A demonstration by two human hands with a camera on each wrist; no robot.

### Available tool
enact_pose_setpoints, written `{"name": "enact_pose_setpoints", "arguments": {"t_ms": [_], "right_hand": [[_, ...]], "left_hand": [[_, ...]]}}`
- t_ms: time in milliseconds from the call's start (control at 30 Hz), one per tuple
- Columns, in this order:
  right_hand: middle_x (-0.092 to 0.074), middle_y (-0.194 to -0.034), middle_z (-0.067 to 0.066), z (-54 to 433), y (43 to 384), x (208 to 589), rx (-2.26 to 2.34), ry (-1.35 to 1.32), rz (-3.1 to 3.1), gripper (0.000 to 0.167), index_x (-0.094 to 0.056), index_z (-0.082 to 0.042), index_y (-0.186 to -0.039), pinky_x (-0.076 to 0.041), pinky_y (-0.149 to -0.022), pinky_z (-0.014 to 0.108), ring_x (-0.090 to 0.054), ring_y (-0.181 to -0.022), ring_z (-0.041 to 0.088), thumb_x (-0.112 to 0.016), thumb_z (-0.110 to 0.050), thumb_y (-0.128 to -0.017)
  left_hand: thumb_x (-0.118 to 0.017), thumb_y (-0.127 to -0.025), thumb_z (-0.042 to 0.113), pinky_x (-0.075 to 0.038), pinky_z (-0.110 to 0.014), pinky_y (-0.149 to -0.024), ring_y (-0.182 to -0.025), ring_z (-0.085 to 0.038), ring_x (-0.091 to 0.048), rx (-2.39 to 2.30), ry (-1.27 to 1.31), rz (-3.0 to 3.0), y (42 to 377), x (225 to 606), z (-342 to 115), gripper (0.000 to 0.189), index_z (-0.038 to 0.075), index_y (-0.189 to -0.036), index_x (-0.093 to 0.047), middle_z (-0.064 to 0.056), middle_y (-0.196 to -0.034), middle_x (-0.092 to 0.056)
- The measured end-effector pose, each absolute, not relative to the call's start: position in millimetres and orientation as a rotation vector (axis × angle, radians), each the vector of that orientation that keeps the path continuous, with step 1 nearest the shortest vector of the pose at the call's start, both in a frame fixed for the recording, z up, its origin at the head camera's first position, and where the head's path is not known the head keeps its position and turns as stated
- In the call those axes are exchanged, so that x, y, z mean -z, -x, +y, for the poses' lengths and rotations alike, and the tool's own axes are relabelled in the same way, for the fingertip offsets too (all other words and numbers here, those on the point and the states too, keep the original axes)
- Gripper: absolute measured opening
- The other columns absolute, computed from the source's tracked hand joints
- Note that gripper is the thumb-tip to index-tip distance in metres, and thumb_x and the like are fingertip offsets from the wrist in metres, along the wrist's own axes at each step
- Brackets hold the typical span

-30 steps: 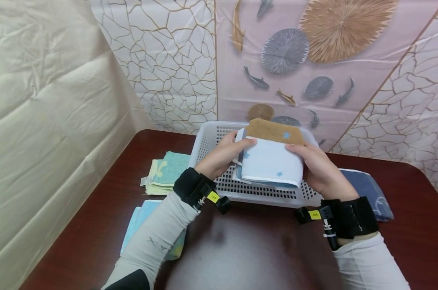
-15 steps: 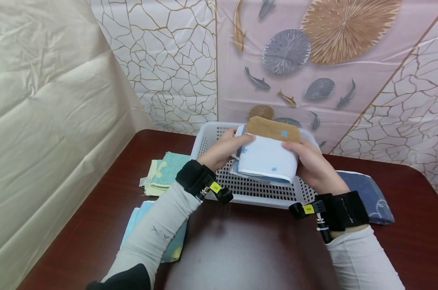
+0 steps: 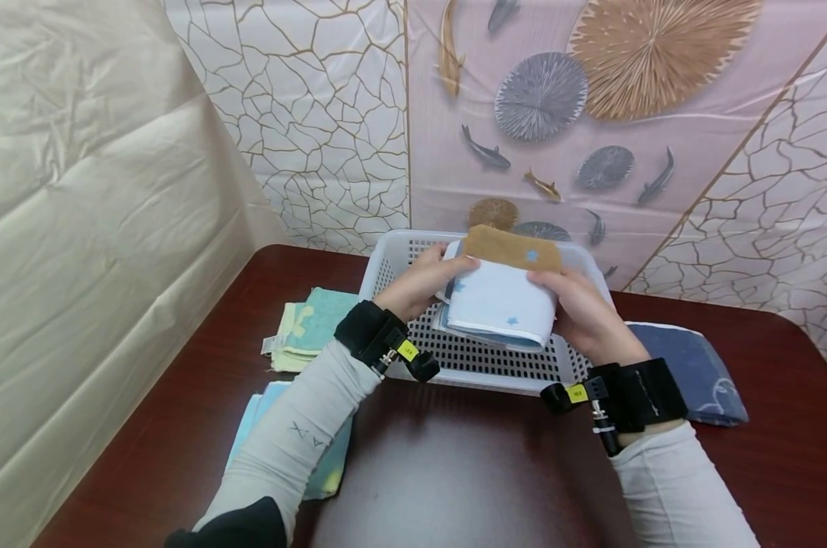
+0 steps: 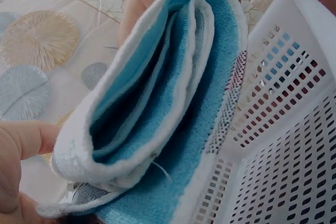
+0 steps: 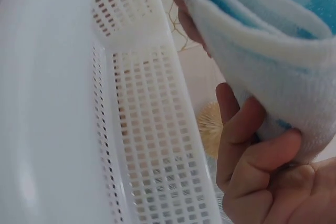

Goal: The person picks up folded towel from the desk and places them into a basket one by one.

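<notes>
A folded towel (image 3: 498, 301), white with blue stars and a brown band, is held up over a white perforated plastic basket (image 3: 481, 380). My left hand (image 3: 420, 283) grips the towel's left side, thumb on its front face. On the opposite side my right hand (image 3: 580, 308) pinches it, also thumb in front. Several stacked blue layers of the towel (image 4: 220, 51) show edge-on in the left wrist view. In the right wrist view, curled fingers (image 5: 260, 161) press against the towel's white underside. The basket's perforated floor shows beneath.
Left of the basket lies a folded green and yellow towel (image 3: 324, 320). Nearer, a light blue towel (image 3: 334, 457) is partly covered by the left sleeve. A dark blue folded towel (image 3: 694, 373) rests at the right. All lie on a dark red-brown table (image 3: 447, 472) before a patterned wall covering.
The towel and my right hand have shifted slightly left over the basket. My left hand has barely moved and both hands keep their hold.
</notes>
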State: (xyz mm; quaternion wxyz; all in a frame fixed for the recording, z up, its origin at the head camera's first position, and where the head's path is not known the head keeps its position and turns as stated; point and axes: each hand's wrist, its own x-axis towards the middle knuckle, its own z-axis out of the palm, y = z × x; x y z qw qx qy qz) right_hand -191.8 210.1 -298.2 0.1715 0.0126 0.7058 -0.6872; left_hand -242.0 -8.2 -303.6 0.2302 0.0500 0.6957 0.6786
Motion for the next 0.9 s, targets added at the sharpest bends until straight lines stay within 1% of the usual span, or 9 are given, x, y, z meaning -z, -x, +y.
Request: {"name": "enact_pose_setpoints", "arguments": {"t_ms": [67, 267, 433, 567, 733, 800, 900], "right_hand": [[-0.052, -0.115, -0.003, 209, 193, 299, 1.938, -0.041, 2.018, 0.06, -0.021, -0.003, -0.151, -0.052, -0.081, 0.024, -0.06, -0.096, 0.004, -0.044, -0.033, -0.105], [-0.044, -0.127, 0.002, 206, 196, 298, 1.899, -0.069, 2.028, 0.067, -0.012, -0.003, -0.155, -0.051, -0.085, 0.024, -0.054, -0.106, 0.008, -0.043, -0.035, -0.105], [-0.042, -0.127, 0.003, 205, 198, 293, 1.879, -0.057, 2.044, 0.067, -0.012, -0.004, -0.154, -0.051, -0.085, 0.025, -0.053, -0.108, 0.011, -0.044, -0.037, -0.105], [-0.043, -0.129, 0.003, 205, 200, 291, 1.872, -0.048, 2.056, 0.066, -0.013, -0.004, -0.153, -0.051, -0.085, 0.024, -0.052, -0.11, 0.012, -0.043, -0.037, -0.105], [-0.041, -0.131, 0.003, 206, 204, 293, 1.865, -0.071, 2.056, 0.068, -0.009, -0.004, -0.156, -0.05, -0.085, 0.024, -0.049, -0.112, 0.011, -0.042, -0.036, -0.105], [-0.04, -0.134, 0.005, 206, 206, 293, 1.859, -0.075, 2.056, 0.07, -0.007, -0.005, -0.156, -0.049, -0.087, 0.024, -0.048, -0.114, 0.012, -0.042, -0.036, -0.105], [-0.035, -0.143, 0.009, 206, 209, 294, 1.866, -0.086, 2.042, 0.072, -0.004, -0.006, -0.157, -0.045, -0.092, 0.027, -0.044, -0.122, 0.015, -0.042, -0.036, -0.105]], "left_hand": [[-0.056, -0.101, 0.023, -0.05, -0.042, -0.103, -0.117, -0.025, -0.056, -1.861, -0.129, 1.918, 244, 305, -8, 0.057, 0.008, -0.151, -0.032, -0.016, -0.139, -0.052], [-0.057, -0.101, 0.023, -0.048, -0.042, -0.105, -0.119, -0.026, -0.055, -1.856, -0.09, 1.919, 245, 307, -10, 0.057, 0.005, -0.149, -0.031, -0.018, -0.14, -0.049], [-0.056, -0.101, 0.021, -0.047, -0.043, -0.106, -0.123, -0.028, -0.054, -1.889, -0.092, 1.889, 245, 306, -11, 0.058, 0.003, -0.149, -0.03, -0.019, -0.142, -0.048], [-0.056, -0.101, 0.021, -0.047, -0.043, -0.107, -0.125, -0.029, -0.054, -1.899, -0.087, 1.867, 248, 308, -10, 0.057, 0.004, -0.149, -0.03, -0.019, -0.143, -0.047], [-0.056, -0.101, 0.021, -0.045, -0.044, -0.109, -0.13, -0.031, -0.051, -1.884, -0.098, 1.867, 251, 312, -8, 0.058, 0.005, -0.15, -0.029, -0.018, -0.146, -0.046], [-0.055, -0.102, 0.021, -0.044, -0.045, -0.11, -0.132, -0.031, -0.049, -1.889, -0.114, 1.866, 251, 313, -8, 0.058, 0.005, -0.151, -0.028, -0.018, -0.147, -0.044], [-0.054, -0.102, 0.02, -0.043, -0.046, -0.111, -0.132, -0.031, -0.048, -1.896, -0.148, 1.862, 252, 313, -8, 0.058, 0.006, -0.152, -0.028, -0.018, -0.147, -0.045]]}}
